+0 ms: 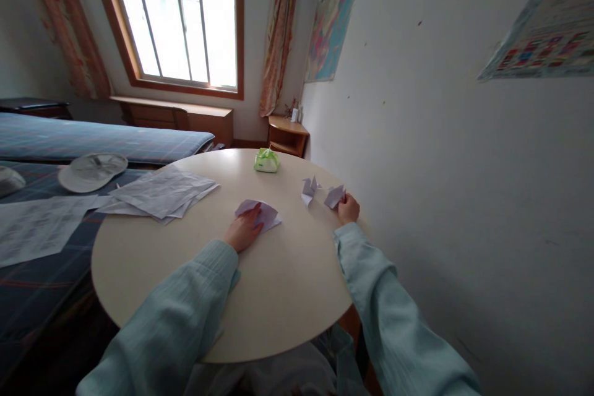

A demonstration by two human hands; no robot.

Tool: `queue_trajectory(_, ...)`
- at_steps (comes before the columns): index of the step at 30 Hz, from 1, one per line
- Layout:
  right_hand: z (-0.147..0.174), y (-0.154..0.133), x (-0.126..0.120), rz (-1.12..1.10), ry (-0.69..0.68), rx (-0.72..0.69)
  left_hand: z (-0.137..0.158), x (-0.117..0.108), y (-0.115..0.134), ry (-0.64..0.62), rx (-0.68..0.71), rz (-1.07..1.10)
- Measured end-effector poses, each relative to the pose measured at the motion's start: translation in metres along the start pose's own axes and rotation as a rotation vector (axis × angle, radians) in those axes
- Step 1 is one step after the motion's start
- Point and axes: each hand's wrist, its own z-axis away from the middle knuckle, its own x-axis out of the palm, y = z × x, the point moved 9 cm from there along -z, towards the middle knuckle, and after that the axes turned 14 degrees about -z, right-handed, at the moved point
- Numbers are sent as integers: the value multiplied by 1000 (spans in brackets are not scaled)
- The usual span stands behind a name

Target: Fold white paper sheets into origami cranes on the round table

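Clock from table (278,303) centre, me sitting at 6. Risks: my left hand (244,228) bearing down off-line could be skewing crease in folded sheet (268,214), lying just off centre towards 1; my right hand (349,209) straying towards 9 could be knocking paper figure (308,190), standing near 1–2; tight squeezing could be crumpling small folded piece (333,197) at 2. Fingers: left ones are resting close together on folded sheet, thumb hidden, can't tell if pinching; right ones, curled, are pinching small folded piece's right edge.
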Motion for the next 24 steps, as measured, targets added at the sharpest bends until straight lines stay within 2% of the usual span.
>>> queue_trajectory(6, 0, -4, -1, -195, 36, -38, 0, -1, 1, -1, -3, 8)
queue_trajectory(13, -2, 2, 16, -364, -66, 37, 0, 0, 1, 0, -6, 1)
queue_trajectory(17, 0, -1, 14, -394, -42, 46, 0, -1, 1, -13, -3, -7)
queue_trajectory(24, 8, -24, -1, -407, 61, -161, 0, 0, 1, -15, -12, -12)
